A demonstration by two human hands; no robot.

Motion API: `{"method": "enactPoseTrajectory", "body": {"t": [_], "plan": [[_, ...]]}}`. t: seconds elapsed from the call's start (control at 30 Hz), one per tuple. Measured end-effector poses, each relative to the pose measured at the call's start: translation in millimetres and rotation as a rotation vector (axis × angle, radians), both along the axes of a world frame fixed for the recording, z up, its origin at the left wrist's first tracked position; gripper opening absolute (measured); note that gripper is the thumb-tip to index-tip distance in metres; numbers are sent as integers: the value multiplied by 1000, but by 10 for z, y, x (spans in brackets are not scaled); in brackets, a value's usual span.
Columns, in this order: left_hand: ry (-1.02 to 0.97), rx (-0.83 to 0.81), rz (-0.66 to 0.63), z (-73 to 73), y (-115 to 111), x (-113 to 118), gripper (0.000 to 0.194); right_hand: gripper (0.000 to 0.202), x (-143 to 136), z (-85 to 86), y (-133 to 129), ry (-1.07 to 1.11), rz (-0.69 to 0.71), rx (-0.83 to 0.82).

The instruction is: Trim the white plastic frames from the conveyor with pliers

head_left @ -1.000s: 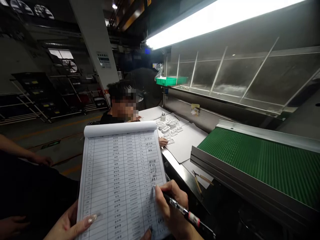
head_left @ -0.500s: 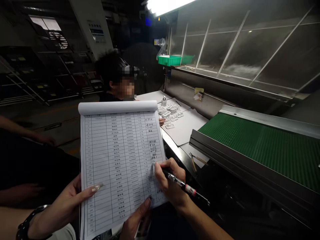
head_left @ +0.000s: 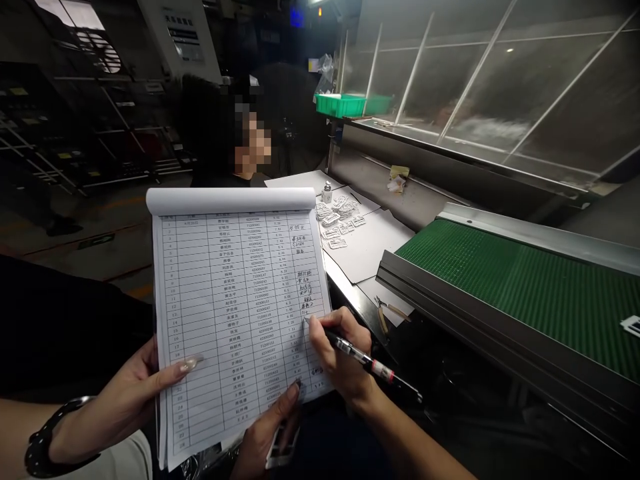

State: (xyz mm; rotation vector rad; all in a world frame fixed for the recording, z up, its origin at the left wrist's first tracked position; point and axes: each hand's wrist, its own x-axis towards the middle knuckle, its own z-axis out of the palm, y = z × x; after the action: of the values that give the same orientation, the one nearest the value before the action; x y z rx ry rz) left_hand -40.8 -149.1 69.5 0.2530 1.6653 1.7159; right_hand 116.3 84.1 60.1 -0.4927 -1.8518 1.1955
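A paper pad [head_left: 235, 300] with a printed table, top sheets rolled back, is held up in front of me. My right hand [head_left: 340, 360] grips a black pen [head_left: 373, 365], its tip on the handwritten column near the pad's right edge. My left hand [head_left: 260, 437] is at the pad's bottom edge, thumb pressed on the paper. A flat, phone-like thing [head_left: 281, 452] sits under its fingers. Another person's hand [head_left: 125, 400], with long nails and a dark bead bracelet, holds the pad's left side.
A green conveyor belt [head_left: 525, 293] in a metal frame runs along the right. Beyond the pad, a white sheet [head_left: 373, 250] carries small labels [head_left: 340, 215], a little bottle [head_left: 327, 193] and thin tools [head_left: 387, 313]. A person [head_left: 220, 143] sits there. A green tray [head_left: 345, 105] stands on a shelf.
The view has tipped downward, so the lamp is out of frame and more of the pad and forearms show. The pen stays on the same column. The seated person's head has turned.
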Motion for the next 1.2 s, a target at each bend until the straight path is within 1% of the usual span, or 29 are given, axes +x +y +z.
{"method": "enactPoseTrajectory", "body": {"t": [0.27,0.47,0.6,0.73,0.9,1.1,1.2], "plan": [[0,5,25,33,48,24,33,20,-13,-14,12,1,9,-20],[-20,-27,-1,-9,-7,-25,34,20,-2,-30,12,-4,12,-13],[-17,-11,7,-28,-19,-41,37,19,8,-60,0,-1,23,-12],[-42,-20,-29,-49,-39,-70,41,17,9,-77,4,14,9,10],[-54,-15,-50,-58,-59,-90,34,17,10,-76,22,23,-22,38],[-24,-40,-57,-110,-77,-108,41,19,-3,-73,17,52,-3,22],[1,-39,-72,-131,-78,-115,41,17,-7,-67,14,70,-3,26]]}}
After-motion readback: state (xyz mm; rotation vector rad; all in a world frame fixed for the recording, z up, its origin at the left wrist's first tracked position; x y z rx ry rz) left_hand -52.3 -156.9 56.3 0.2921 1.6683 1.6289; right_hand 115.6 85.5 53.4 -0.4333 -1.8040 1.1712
